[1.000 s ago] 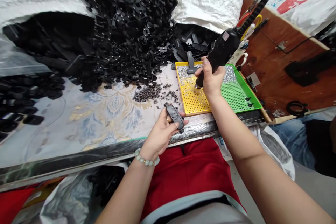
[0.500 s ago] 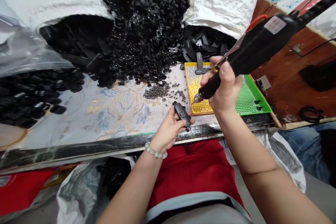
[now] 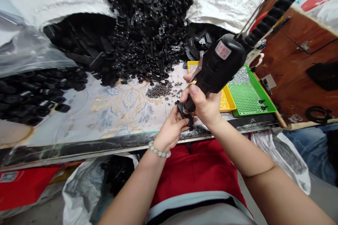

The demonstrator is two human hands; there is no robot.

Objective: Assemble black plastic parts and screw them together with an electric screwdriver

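Note:
My right hand [image 3: 204, 105] is wrapped round a black electric screwdriver [image 3: 218, 65] that hangs on a coiled cable. Its tip presses down on a small black plastic part [image 3: 185, 115]. My left hand [image 3: 170, 130] grips that part at the table's front edge, and most of the part is hidden under the tool and fingers. Just behind the hands lie a yellow perforated tray [image 3: 228, 100] and a green perforated tray [image 3: 248, 96], both with small silver screws on them.
A big heap of black plastic parts [image 3: 148, 24] spills from white sacks at the back. More black parts [image 3: 34, 91] lie at the left. Loose dark screws [image 3: 158, 90] are scattered on the patterned tabletop [image 3: 111, 112]. A brown board [image 3: 295, 74] with a black ring stands to the right.
My right hand carried the screwdriver from the yellow tray leftwards and down onto the part in my left hand. My left hand stayed near the table's edge.

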